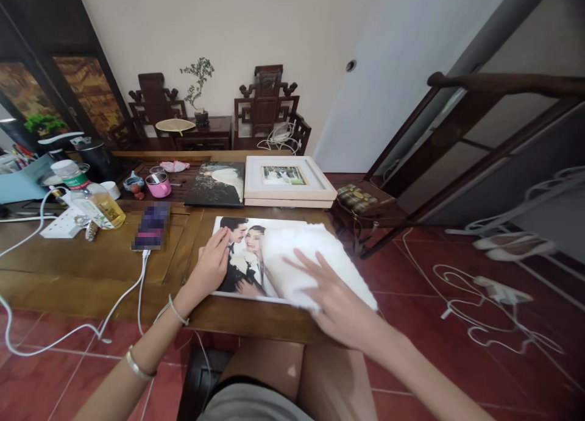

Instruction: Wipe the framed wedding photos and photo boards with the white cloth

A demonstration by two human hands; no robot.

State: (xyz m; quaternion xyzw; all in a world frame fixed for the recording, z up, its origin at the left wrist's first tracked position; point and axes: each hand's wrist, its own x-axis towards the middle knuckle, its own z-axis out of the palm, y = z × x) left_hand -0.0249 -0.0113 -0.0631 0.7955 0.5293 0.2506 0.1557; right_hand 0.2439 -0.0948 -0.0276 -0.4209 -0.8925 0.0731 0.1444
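Observation:
A large wedding photo print point(237, 256) lies flat at the near edge of the wooden table point(91, 256). My left hand point(211, 266) rests open on the print's left side, fingers flat on it. My right hand point(329, 293) is spread open, pressing a white cloth point(301, 259) that covers the print's right half.
Behind the print lie a dark photo album point(217, 184) and a white framed photo point(287, 180). To the left are a phone point(152, 226) on a white cable, a bottle point(94, 203), a pink cup point(158, 185) and a power strip. Carved chairs stand at the wall. Cables lie on the red floor at right.

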